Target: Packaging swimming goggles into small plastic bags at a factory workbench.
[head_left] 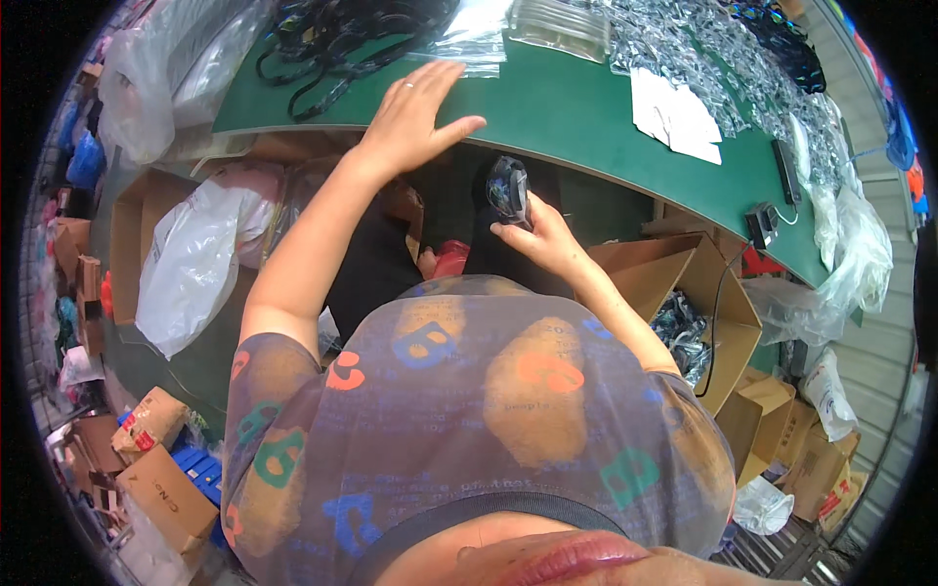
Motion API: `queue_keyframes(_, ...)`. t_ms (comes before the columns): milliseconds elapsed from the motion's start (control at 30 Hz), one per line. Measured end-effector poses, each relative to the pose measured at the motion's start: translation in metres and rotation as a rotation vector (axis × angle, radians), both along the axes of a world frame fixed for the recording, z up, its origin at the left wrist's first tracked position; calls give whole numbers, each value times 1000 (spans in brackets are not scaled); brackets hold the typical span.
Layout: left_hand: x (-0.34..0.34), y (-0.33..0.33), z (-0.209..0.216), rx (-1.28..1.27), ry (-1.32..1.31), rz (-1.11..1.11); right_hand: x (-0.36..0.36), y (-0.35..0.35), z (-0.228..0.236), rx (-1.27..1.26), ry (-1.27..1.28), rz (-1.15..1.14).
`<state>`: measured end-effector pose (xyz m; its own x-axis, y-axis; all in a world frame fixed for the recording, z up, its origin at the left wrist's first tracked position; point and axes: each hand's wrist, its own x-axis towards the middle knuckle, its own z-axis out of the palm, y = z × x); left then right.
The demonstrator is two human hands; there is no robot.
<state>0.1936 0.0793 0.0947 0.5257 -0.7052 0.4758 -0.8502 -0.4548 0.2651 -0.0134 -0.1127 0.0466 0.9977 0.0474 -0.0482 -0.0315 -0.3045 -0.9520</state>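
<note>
Head view: right hand [543, 237] grips a dark bundle [506, 188]

Left hand [412, 125] open over the tabletop [567, 107]; a steady grip should help.

On the green table [567, 107] we observe tangled black strips [337, 44], clear bags [474, 39], shiny packets [650, 39] and white cards [674, 115].

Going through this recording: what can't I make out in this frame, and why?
All in the head view:
Right hand: partly hidden by the dark shiny item it holds.
That item's exact kind: too small, with glare.
Left hand: whether it touches the clear bags; the downward angle hides any gap.
Black strips: cut off by the upper edge.
Shiny packets: lower ones hidden by those above.
</note>
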Motion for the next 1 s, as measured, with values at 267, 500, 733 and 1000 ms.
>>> queue_keyframes(267, -27, 19, -7, 20, -173, -144, -14, -14, -3, -19, 6, -58)
queue_keyframes(500, -87, 43, -5, -359, 487, -92, -23, -14, -6, 288, 83, -126)
queue_keyframes(733, -134, 55, -52, -295, 930, 116, -27, 3, 23, 637, 315, -69)
queue_keyframes(1000, -140, 45, -39, -321, 356, -88, -8, 32, 11, 645, 326, -162)
